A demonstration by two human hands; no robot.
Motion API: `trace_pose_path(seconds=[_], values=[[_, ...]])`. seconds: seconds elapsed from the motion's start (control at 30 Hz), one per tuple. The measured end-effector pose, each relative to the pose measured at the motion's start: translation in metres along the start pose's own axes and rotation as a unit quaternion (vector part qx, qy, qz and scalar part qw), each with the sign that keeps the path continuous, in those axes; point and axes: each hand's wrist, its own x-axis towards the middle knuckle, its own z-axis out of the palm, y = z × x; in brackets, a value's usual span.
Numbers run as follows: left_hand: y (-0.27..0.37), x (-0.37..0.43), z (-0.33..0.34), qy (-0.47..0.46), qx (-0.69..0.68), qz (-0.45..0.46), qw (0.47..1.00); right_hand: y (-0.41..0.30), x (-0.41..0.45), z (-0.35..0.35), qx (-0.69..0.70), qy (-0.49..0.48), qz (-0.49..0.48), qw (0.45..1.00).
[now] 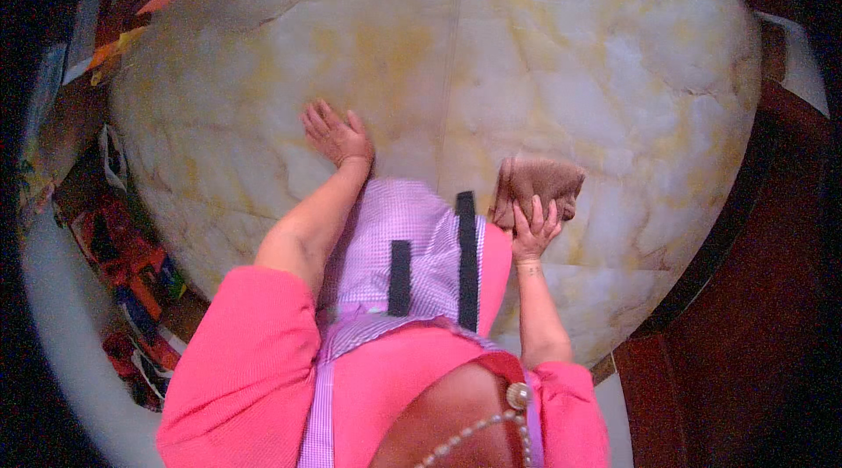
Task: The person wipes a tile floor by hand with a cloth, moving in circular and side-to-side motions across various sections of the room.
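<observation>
My right hand (536, 231) lies over the near edge of a folded brown cloth (543, 178), its fingers spread on the fabric and holding it against a marble-patterned tiled surface (605, 93). Farther left and forward, my left hand (339, 138) is bare, with the thumb apart from the fingers and the palm turned down. It is over the same surface; whether it presses on it cannot be told. Between my arms hangs a purple checked apron (395, 218) with two black straps (466, 257).
Along the left side are several colourful packages (141, 270) and an orange item (115, 50), blurred. Dark red-brown furniture or panelling (730, 310) borders the right, behind a dark curved edge (697, 277). A pale object (799, 60) stands at the far right.
</observation>
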Motion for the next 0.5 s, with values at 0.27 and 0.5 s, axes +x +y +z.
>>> trace_pose_path(seconds=[0.27,0.5], values=[[0.002,0.024,0.007,-0.001,0.013,0.038,0.999,-0.023,0.010,-0.011,-0.026,-0.031,0.026,0.999],[0.056,0.008,0.035,-0.020,-0.079,0.056,0.995,0.015,0.034,-0.004,-0.074,-0.104,-0.004,0.992]])
